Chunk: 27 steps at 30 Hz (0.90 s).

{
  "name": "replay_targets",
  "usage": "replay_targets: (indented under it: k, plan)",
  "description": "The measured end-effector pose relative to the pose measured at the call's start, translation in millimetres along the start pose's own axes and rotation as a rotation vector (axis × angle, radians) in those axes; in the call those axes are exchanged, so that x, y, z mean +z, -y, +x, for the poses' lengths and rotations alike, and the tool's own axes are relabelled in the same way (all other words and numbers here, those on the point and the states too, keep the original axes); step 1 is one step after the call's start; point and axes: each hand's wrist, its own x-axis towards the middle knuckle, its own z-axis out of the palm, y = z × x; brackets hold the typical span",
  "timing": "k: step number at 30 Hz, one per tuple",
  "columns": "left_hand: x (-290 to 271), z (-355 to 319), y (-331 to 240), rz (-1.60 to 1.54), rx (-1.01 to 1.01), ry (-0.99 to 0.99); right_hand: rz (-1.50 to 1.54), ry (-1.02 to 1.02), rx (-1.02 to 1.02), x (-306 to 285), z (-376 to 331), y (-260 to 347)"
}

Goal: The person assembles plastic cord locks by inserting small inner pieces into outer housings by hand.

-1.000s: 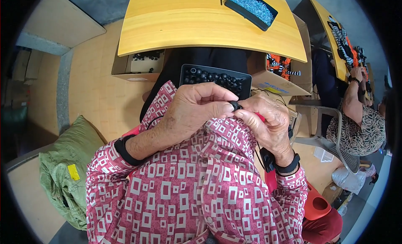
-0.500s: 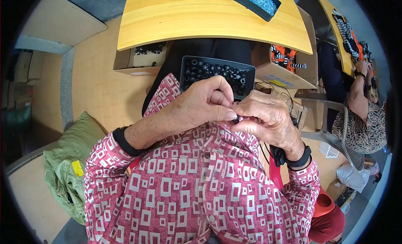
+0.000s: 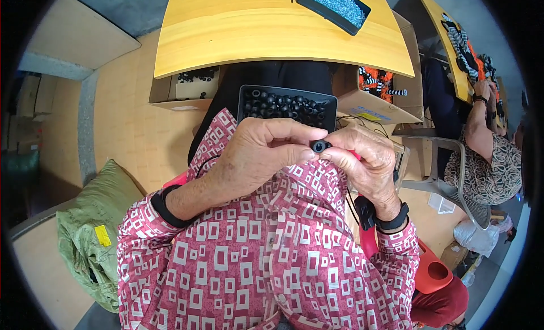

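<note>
Between my two hands is a small black ring-shaped part [image 3: 320, 146], its round hole facing up toward me. My left hand [image 3: 266, 146] pinches it from the left with thumb and forefinger. From the right, my right hand [image 3: 362, 158] grips the same part between thumb and fingertips. Just beyond the hands, a black tray [image 3: 242, 98] rests on my lap, holding many small black round parts [image 3: 286, 106] like the one I hold.
A yellow table [image 3: 277, 41] stands ahead, with a black tray of bluish clear bits [image 3: 334, 7] on it. Cardboard boxes [image 3: 405, 100] sit beneath, one holding orange and striped pieces. A green sack [image 3: 93, 216] lies left. A co-worker [image 3: 487, 160] sits at right, near a grey chair [image 3: 453, 185].
The small black part has turned and now shows its hole, where my fingers mostly covered it before. My left forefinger has straightened along its top. The whole view has shifted slightly.
</note>
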Motion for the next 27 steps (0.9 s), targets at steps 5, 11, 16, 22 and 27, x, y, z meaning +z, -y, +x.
replay_targets:
  k: [5,11,16,22,27]
  plan:
    - [0.6,-0.5,-1.8,-0.337,-0.149,-0.06,-0.057,-0.107,0.016,10.0,2.0,8.1]
    - [1.0,0.0,0.9,-0.258,-0.12,-0.081,-0.285,-0.14,-0.066,18.2,3.1,12.0]
    - [2.3,-1.1,-2.4,-0.21,-0.137,-0.069,-0.3,-0.168,-0.098,17.8,3.1,12.8]
    - [4.9,-1.4,0.8,-0.348,-0.155,-0.093,-0.305,-0.139,-0.173,14.2,4.9,9.7]
    - [6.9,-0.7,-1.9,-0.383,-0.146,-0.089,-0.309,-0.135,-0.134,13.7,2.6,14.5]
